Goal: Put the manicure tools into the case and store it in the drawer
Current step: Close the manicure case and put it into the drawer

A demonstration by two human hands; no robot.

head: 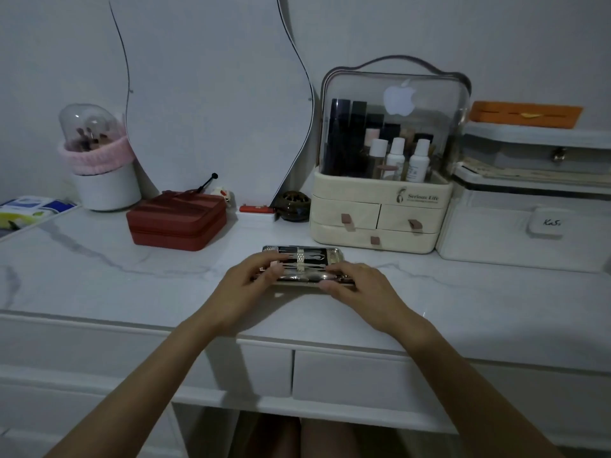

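Note:
The manicure case (307,259) lies open in the middle of the white marble vanity top (132,282). Several metal tools (314,257) sit in its far half under a pale strap. My left hand (254,276) rests on the case's left end, fingers laid across it. On the right end, my right hand (353,282) pinches the shiny near half, thumb against the front edge and fingers over the top. Below the table's front edge are two closed drawers, one at the left (264,370) and one at the right (350,375).
A red zip case (177,221) sits back left, with a brush holder (99,160) behind it. A cream cosmetics organiser (380,219) with small drawers stands right behind the manicure case. White boxes (529,223) fill the right. A curvy mirror (215,94) leans on the wall.

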